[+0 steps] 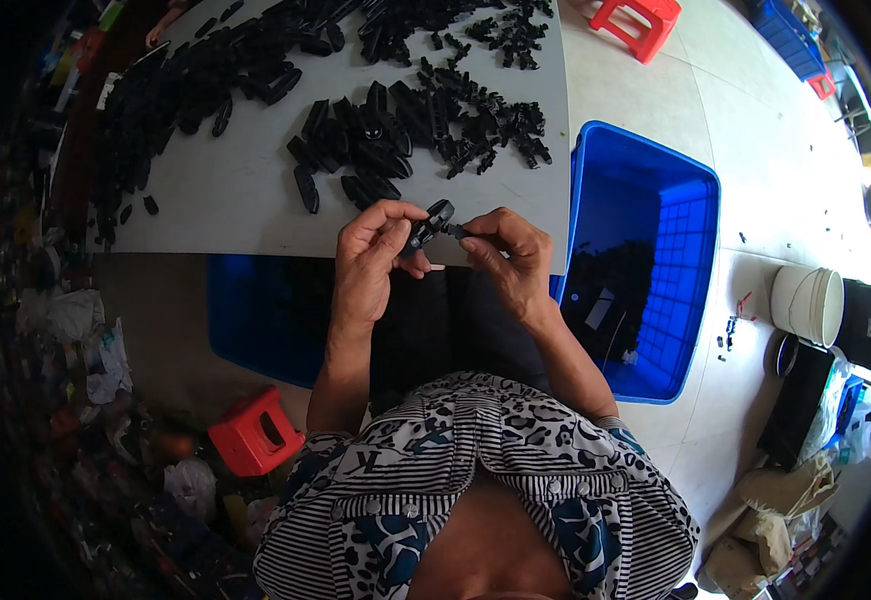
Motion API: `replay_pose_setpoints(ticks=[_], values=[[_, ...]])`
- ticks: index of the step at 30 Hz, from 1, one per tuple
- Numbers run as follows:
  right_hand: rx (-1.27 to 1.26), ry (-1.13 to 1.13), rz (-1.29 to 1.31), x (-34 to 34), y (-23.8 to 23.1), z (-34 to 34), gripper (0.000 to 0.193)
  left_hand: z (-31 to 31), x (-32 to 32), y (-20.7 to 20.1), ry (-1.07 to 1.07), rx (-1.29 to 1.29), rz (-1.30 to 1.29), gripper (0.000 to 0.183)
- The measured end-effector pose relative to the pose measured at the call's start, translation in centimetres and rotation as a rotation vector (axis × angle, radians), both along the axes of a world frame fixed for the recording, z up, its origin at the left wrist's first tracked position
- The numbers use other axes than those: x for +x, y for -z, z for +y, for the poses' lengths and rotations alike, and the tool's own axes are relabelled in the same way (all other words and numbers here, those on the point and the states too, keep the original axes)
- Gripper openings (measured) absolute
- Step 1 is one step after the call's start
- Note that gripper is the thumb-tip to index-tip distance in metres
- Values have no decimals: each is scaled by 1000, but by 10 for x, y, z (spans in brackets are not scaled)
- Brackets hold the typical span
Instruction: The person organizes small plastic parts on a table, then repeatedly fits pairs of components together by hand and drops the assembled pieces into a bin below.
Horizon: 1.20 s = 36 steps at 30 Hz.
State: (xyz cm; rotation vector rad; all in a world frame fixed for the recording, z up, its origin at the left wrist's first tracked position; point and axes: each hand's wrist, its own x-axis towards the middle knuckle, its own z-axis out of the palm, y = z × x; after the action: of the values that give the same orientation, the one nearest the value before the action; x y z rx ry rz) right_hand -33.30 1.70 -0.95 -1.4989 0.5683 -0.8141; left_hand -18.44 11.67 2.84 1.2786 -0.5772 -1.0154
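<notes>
Small black part point(432, 224) half covered by fingers of left hand point(371, 262) and right hand point(508, 262); exact shape too small to tell. Far piles of black parts point(396, 130) cut off by top edge, single pieces not to separate. Near blue bin point(256, 320) mostly hidden under the grey table point(226, 200) and behind the arms. Clutter at left rim point(66, 400) dark and blurred.

Small black plastic clip point(434, 226), tilted, between both hands' fingers point(396, 240) just off the table edge.
</notes>
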Motion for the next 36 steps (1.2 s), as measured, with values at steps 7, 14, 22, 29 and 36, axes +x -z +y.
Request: replay_pose_setpoints(ticks=[7, 14, 22, 29, 36], values=[[-308, -4, -10, 2, -7, -1, 14, 0, -3, -2, 46, 48, -73, 20], [-476, -41, -12, 1, -8, -5, 18, 0, -4, -9, 110, 65, -158, 21], [-687, -67, 131, -1, -4, -1, 16, -2, -15, -11, 43, 190, -305, 12], [-534, -63, 121, -6, -11, 4, 14, 7, -22, -10, -15, 130, -315, 5], [291, -304, 138, -9, -7, 10, 25, 16, -27, -9, 28, 45, -384, 5]])
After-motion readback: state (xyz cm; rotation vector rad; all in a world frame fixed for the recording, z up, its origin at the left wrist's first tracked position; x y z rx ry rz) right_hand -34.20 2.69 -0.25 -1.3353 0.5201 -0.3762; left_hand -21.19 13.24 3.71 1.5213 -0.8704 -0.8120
